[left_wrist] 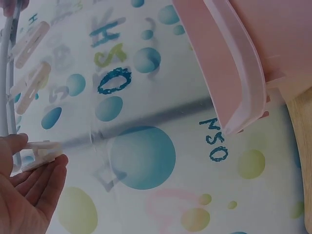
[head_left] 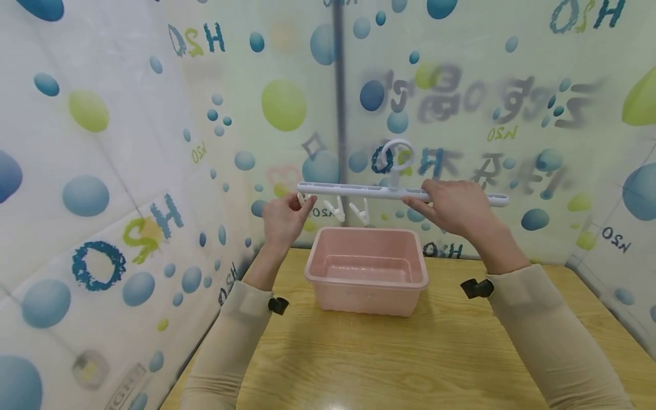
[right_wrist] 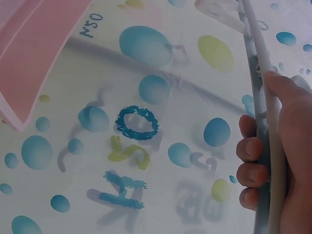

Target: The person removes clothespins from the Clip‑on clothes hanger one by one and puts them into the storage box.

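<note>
A white clip hanger (head_left: 353,191) with a ring-shaped hook (head_left: 398,155) is held level in the air above the pink basin (head_left: 366,296). My right hand (head_left: 458,208) grips its bar right of the hook, and in the right wrist view the fingers (right_wrist: 251,174) curl round it. At the bar's left end, my left hand (head_left: 283,221) pinches a white clip (left_wrist: 45,152) between thumb and fingertips. Two more white clips, one (head_left: 335,209) beside the other (head_left: 360,212), hang tilted from the bar between the hands. Whether the pinched clip is fastened to the bar, I cannot tell.
The basin stands on a wooden table (head_left: 369,359), near its back edge. Behind and to the left hangs a translucent curtain (head_left: 287,154) printed with bubbles and letters. Black straps (head_left: 478,288) sit at both sleeve cuffs.
</note>
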{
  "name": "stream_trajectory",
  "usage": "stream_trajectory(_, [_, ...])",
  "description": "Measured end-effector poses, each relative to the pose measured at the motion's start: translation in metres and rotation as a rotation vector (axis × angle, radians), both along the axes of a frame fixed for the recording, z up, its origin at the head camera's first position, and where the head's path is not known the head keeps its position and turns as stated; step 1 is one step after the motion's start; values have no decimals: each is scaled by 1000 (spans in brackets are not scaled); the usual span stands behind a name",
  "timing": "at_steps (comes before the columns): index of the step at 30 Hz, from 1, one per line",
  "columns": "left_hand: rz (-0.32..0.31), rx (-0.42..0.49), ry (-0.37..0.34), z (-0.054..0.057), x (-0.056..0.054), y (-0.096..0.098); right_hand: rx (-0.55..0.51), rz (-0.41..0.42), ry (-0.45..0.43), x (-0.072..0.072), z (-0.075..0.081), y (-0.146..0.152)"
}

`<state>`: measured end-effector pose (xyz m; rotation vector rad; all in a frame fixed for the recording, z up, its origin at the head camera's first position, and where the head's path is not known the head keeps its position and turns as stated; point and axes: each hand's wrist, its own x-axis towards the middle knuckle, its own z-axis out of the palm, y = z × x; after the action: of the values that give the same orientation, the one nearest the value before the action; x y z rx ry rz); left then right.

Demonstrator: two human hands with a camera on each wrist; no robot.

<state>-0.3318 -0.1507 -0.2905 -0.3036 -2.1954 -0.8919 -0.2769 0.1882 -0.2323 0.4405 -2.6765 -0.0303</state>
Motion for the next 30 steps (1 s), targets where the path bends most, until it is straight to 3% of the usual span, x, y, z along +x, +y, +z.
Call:
stream_trajectory(5, [-33,-17,5,0,0,2,6,-3,2,0,0,1])
stream_trajectory(10, [-118,16,-15,0,-2,2,2,-5,-8,0,0,0])
stream_trajectory(18, [-415,238,-229,5,-3,-5,-26,17,9,-2,-2,5])
stream_trajectory(23, [-539,199,-290,9,-2,-13,-43,44,-2,-4,-3,11])
stream_trajectory(30, [-634,134,-333,15,-1,-19,-46,75,-15,-6,-4,19])
